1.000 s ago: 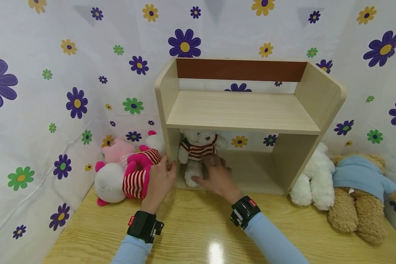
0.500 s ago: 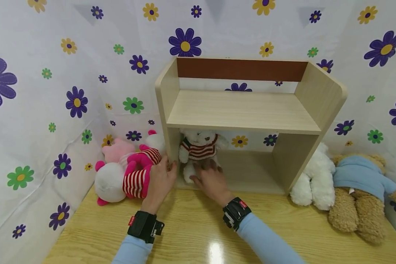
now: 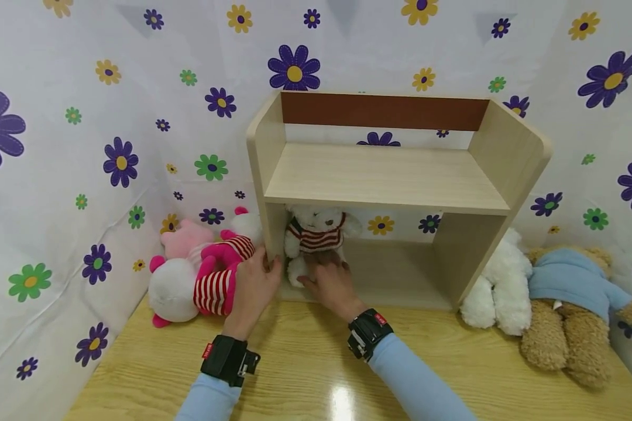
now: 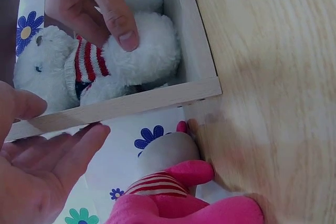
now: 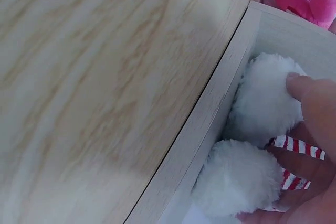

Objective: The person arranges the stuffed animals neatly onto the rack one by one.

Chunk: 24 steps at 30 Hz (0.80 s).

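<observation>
A white teddy bear (image 3: 316,237) in a red-and-white striped sweater sits in the lower left compartment of a small wooden shelf (image 3: 390,175). My right hand (image 3: 330,283) holds its lower body; in the right wrist view the thumb lies on one furry leg (image 5: 268,95) and fingers reach across the sweater. My left hand (image 3: 253,289) grips the shelf's left side panel (image 4: 131,103), thumb inside and fingers outside. Part of the bear's belly and legs is hidden behind my right hand (image 4: 86,1), and its head top behind the upper board.
Pink-and-white plush toys (image 3: 205,275) lie against the shelf's left side. To the right sit a white plush (image 3: 500,292) and a brown bear (image 3: 569,316) in a blue top. A flower-printed cloth (image 3: 163,76) stands behind the wooden tabletop (image 3: 295,368).
My right hand has moved left and lower on the bear, and the bear's legs have shifted slightly up and left, deeper into the compartment. My left hand has stayed on the panel.
</observation>
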{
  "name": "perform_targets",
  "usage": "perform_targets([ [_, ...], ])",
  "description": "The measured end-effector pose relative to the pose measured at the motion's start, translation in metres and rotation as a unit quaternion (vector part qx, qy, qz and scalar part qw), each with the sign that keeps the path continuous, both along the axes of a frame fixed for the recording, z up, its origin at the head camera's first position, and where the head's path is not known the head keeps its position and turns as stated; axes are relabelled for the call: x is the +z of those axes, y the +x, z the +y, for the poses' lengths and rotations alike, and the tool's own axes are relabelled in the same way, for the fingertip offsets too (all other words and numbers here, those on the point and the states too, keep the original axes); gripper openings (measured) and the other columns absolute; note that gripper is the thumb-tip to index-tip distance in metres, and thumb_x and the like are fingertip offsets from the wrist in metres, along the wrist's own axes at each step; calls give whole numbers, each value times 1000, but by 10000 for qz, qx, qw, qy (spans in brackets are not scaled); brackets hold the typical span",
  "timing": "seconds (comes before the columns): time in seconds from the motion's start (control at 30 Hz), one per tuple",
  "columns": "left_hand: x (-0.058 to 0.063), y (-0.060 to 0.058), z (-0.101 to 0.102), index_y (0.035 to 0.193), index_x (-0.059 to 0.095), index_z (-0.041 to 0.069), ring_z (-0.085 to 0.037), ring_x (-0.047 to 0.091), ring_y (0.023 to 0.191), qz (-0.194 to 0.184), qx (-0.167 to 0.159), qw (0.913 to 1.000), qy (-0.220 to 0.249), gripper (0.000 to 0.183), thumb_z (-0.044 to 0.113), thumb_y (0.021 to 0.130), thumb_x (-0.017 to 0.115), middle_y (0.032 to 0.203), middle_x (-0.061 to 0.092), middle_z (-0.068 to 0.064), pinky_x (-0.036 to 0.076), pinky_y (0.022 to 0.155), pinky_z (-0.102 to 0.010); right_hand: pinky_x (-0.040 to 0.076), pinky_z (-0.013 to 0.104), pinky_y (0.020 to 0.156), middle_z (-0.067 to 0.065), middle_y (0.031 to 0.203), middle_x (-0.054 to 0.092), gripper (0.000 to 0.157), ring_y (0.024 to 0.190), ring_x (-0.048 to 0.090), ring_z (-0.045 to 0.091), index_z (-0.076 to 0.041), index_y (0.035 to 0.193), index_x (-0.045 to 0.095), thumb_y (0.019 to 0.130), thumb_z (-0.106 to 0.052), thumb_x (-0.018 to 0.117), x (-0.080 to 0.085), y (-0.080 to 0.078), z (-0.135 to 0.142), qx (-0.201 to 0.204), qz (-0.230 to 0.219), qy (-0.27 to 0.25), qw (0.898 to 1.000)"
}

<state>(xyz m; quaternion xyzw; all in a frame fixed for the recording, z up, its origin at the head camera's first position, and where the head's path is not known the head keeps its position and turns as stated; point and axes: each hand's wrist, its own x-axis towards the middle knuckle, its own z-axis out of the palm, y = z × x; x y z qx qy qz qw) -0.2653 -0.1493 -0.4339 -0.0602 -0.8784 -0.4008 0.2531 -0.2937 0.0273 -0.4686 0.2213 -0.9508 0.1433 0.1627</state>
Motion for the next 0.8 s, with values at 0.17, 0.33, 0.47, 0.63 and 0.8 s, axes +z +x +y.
perform_targets([
  [0.17,1,-8,1,124,63,0,-35,74,82,98,-36,9997,208,34,20,97,67,101,75,-23,59,67,-50,54,63,89,13,142,60,57,134,52,44,-14,145,58,97,-44,68,0,1,5,163,-181,-165,9996],
  [0.33,5,-12,2,116,63,-3,-30,65,68,36,-74,9997,225,27,19,99,63,84,70,-22,54,58,-44,52,65,92,13,145,58,53,137,50,45,-15,141,61,96,-42,69,1,3,13,256,-218,-330,9989],
  [0.47,6,-11,4,112,63,-5,-22,53,60,-111,-113,9996,252,25,16,100,60,74,63,-17,46,53,-33,51,65,96,11,147,58,50,138,50,44,-15,139,64,96,-39,71,2,7,21,322,-202,-438,9983],
  [0.63,5,-11,5,119,62,-5,-20,55,61,-191,-179,9993,268,27,14,101,60,78,67,-18,47,53,-31,50,63,101,13,145,61,49,136,53,45,-9,136,64,95,-33,72,4,11,36,561,-106,-629,9964],
  [0.8,4,-11,4,120,61,-6,-19,56,62,-182,-192,9994,233,28,14,101,60,79,68,-19,49,55,-32,47,61,107,22,144,59,49,134,53,49,-5,138,63,96,-28,71,6,17,52,879,-208,-844,9923],
])
